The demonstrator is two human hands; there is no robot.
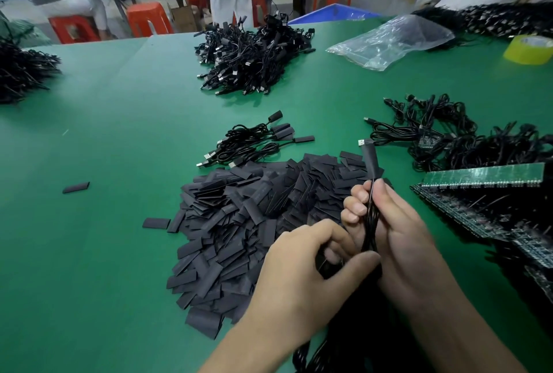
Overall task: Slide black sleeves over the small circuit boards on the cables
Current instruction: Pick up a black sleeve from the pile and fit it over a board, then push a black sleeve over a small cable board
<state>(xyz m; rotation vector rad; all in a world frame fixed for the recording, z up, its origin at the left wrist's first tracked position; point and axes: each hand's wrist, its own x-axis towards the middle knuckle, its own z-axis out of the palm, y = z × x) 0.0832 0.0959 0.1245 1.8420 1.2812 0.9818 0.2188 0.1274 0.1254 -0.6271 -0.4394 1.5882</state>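
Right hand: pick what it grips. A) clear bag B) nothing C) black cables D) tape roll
C: the right hand has its fingers curled round the cables, held upright at the near edge of the sleeve pile.

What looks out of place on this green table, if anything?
Only small things: one black sleeve lies alone on the green table, well left of the big sleeve pile, and a second stray sleeve sits at the pile's left edge. Nothing looks damaged.
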